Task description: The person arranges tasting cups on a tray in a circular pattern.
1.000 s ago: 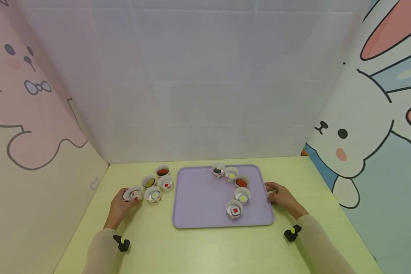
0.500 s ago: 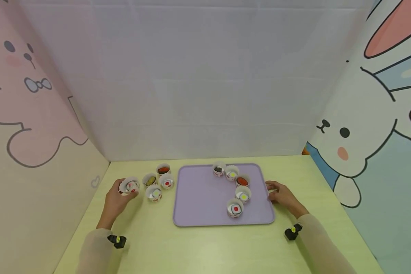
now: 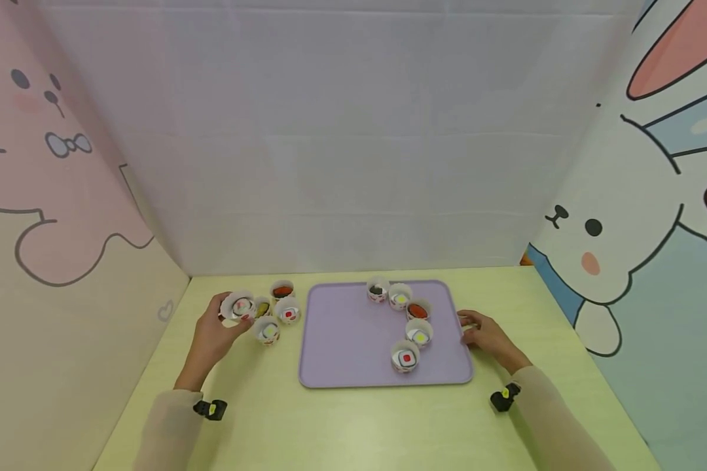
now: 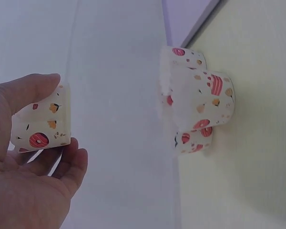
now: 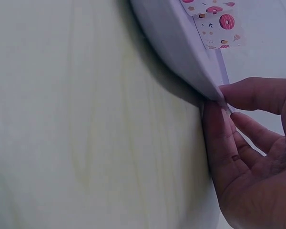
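Note:
My left hand point(image 3: 211, 337) grips a patterned paper baking cup point(image 3: 237, 306) by its sides and holds it above the table. Pale pinkish contents show inside it. In the left wrist view the cup point(image 4: 43, 121) sits between the thumb and fingers. Close by on the table stand several similar cups, among them one with red filling point(image 3: 282, 291) and one with a pale green centre point(image 3: 268, 331). The held cup partly hides one with yellow-green filling point(image 3: 263, 308). My right hand point(image 3: 490, 338) pinches the right edge of the lilac tray point(image 3: 347, 347), thumb on top, finger below.
Several more cups stand on the tray's right half, including a dark-filled cup point(image 3: 378, 290), an orange-red one point(image 3: 418, 311) and a cup with a red square point(image 3: 405, 358). A pale curtain point(image 3: 353, 150) hangs behind the yellow table point(image 3: 353, 428). Cartoon-printed panels flank both sides.
My left hand has lifted the baking cup off the table, drawing it slightly left at first, then up and rightwards beside the other cups. My right hand stays at the tray's edge.

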A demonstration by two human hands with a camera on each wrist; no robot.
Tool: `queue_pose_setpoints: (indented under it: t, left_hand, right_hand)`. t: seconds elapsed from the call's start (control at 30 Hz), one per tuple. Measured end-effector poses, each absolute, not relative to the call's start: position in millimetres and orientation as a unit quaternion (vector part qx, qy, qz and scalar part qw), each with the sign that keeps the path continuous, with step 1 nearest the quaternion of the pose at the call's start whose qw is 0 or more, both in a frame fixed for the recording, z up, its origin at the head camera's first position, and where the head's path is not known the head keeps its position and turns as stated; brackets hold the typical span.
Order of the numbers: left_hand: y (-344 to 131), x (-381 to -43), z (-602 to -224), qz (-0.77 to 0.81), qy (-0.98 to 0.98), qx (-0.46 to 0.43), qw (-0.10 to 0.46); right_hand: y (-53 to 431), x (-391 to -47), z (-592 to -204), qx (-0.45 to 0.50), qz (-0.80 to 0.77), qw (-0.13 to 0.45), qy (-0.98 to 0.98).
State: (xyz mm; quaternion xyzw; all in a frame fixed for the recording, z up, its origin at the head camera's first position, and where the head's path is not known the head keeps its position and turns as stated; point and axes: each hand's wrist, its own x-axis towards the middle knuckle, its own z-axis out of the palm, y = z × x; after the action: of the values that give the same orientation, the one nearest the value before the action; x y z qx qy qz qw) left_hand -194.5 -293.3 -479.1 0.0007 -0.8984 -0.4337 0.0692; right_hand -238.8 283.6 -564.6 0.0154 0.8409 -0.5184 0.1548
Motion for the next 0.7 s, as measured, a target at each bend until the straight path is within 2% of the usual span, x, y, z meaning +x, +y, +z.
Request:
queue_pose_setpoints:
  t: [0.23,0.7]
  left_hand:
    - [-266.8,-195.2,-472.3,-0.437,-0.898,-0.025,0.049]
    - [-204.2,-199.6,-484.1,-0.463,-0.881,-0.080,0.052]
  right_hand:
    - [283.9,-238.6,-564.4,0.014,-0.517,0.152,0.842]
    - [283.3,-239.5,-565.0,0.020,-0.519,0.151,0.841]
